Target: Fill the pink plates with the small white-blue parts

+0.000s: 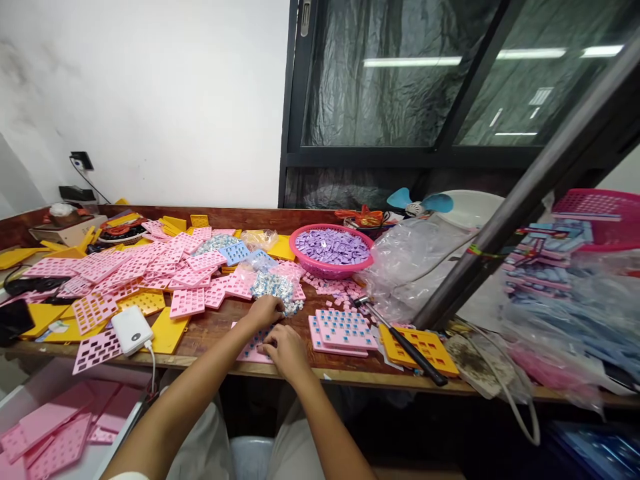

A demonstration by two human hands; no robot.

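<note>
Pink grid tray point(249, 352) flat at front edge of wooden bench point(210, 330), partly covered by both hands. Left hand point(265, 310) curled at near edge of loose pile of blue-white pieces point(276, 285), touching it; grip contents hidden, cannot tell. Right hand point(286, 350) on tray, fingertips bunched downward; holding a piece or not, cannot tell. Just right: stack of pink trays point(343, 330) filled with blue pieces. Behind: pink basin point(330, 270) of purple pieces point(333, 245). Further right: yellow tray point(435, 347) under black-handled tool point(405, 345). White power bank point(131, 329) well left.

text: none legible | labels: none | brands: none | numbers: none | signs: none
</note>
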